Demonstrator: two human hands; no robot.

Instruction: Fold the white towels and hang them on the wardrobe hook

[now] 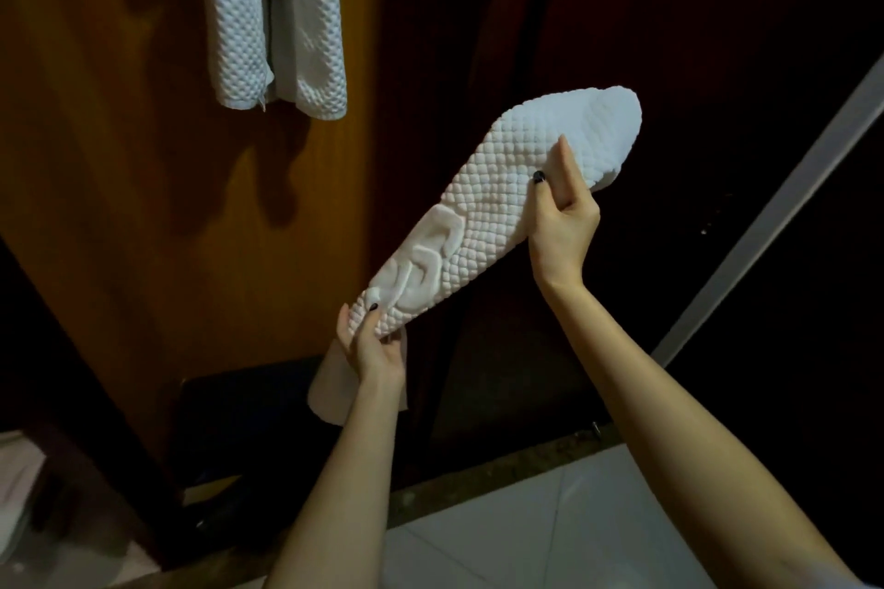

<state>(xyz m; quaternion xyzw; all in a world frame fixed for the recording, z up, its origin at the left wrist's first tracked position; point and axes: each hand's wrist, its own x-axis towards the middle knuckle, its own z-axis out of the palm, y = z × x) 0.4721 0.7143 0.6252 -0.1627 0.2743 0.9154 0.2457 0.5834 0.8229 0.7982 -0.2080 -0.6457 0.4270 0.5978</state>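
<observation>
The towel (497,206) slants in the air before the wardrobe (143,215). Fingers of your left hand (375,349) pinch its lower end; your right hand (564,220) grips its upper end. Both arms reach forward.

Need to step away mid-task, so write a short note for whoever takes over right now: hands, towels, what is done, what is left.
The left hand grips the lower end of the folded white towel.
The right hand grips its upper end, thumb on top.
The towel is held slanted in the air, right of the wardrobe door. A loose flap hangs below the left hand.
Done: a hanging towel is up on the door; its hook is out of view.
Left: likely tidy the flap, then hang this towel beside the other.
</observation>
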